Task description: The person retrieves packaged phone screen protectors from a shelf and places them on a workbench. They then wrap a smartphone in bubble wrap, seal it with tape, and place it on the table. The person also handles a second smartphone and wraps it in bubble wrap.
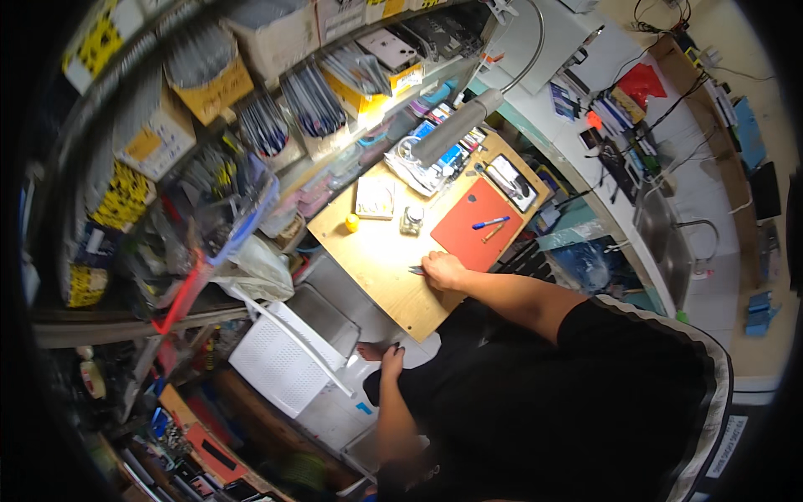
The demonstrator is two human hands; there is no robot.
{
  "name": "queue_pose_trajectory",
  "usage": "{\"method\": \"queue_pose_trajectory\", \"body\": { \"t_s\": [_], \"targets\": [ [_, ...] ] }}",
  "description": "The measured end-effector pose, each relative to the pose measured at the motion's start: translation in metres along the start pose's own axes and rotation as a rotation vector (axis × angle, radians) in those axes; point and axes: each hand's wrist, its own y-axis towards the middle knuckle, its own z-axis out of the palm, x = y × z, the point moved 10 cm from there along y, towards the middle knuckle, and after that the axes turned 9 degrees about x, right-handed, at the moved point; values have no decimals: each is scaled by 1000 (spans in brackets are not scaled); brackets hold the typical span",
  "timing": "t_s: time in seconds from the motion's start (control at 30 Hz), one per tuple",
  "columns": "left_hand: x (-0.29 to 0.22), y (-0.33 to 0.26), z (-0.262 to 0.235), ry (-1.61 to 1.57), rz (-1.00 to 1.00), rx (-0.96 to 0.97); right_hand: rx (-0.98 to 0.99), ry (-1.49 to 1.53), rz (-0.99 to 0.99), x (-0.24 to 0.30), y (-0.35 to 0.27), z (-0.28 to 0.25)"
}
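Note:
My right hand rests on the wooden table, its fingers closed round a small dark, pointed tool whose kind I cannot make out. Lower down, beside the table's near edge, my left hand hangs with curled fingers. A small dark thing shows at its fingertips, too small to name. Just beyond my right hand lies a red-orange mat, with a blue pen and a thin brown tool on it. A glass jar and a small yellow-topped bottle stand farther back.
Over the table reaches a grey lamp. A shallow box and a phone-like device lie on the tabletop. A white basket stands on the floor at left. Crowded shelves line the back; a sink is at right.

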Motion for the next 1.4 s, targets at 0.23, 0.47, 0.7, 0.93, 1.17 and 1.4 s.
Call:
{"method": "queue_pose_trajectory", "body": {
  "t_s": [0.23, 0.47, 0.7, 0.93, 1.17, 1.4],
  "targets": [
    [-52, -59, -43, -469, -114, -244, -276, 31, 69, -90, -39, -90],
    [-53, -135, -89, 1144, -48, -54, 240, 457, -828, 58, -111, -211],
    [-53, -132, -82, 307, -94, -319, -675, 1774, -779, 21, -72, -557],
    [-203, -93, -86, -412, 172, -162, -469, 1965, -779, 49, -52, -653],
    [-328, -106, -120, -341, 352, -86, -558, 1944, -898, 23, -148, -567],
    [-461, -147, -134, -319, 589, 133, -787, 2059, -544, -18, -313, -364]
  ]
}}
